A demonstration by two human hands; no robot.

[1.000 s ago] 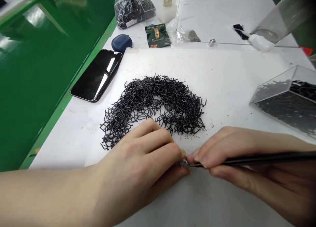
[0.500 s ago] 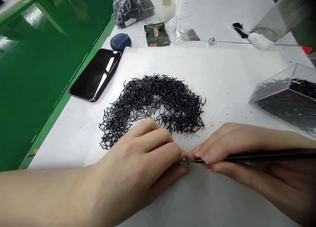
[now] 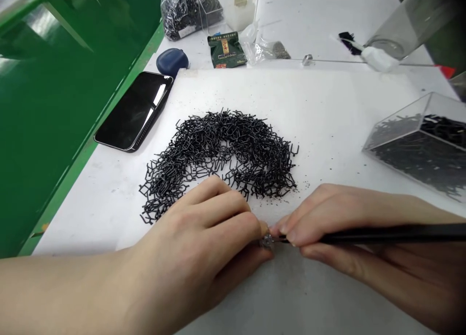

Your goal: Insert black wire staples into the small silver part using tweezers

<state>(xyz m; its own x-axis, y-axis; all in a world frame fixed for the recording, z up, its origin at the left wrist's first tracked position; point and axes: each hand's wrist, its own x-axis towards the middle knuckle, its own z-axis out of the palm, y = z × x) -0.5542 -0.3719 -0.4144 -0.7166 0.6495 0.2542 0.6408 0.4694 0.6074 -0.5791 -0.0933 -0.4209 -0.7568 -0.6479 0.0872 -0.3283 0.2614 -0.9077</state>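
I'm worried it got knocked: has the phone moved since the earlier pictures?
No. The phone keeps its place beside the blue object; both slid left together in the picture, so the camera likely moved.

Glossy black smartphone, left, near a rounded dark-blue case; upper centre, a dark-green printed packet beside a crumpled clear plastic bag; upper right, a tilted transparent cylinder

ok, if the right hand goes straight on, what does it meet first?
Probably the small shiny piece pinched by the left hand, then that hand itself; depth makes any existing contact hard to confirm.
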